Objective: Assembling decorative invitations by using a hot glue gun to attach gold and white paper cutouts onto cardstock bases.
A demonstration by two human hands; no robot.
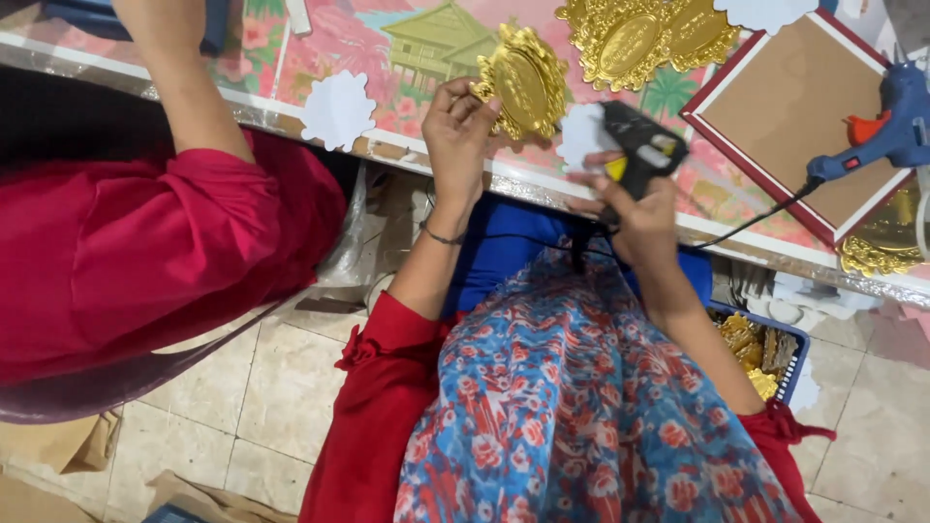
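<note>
while the left hand (457, 121) pinches a gold ornament (523, 81) steady, the right hand's (635, 208) grip clamps a glue gun (636, 145) (nozzle toward it) over the tabletop (407, 58).

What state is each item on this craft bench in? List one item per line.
Gold ornate plaque: held upright by left hand.
Black glue gun: gripped in right hand, nozzle towards the plaque.
Blue glue gun: lying unused on the table.
Blue basket: holding gold pieces.
</note>
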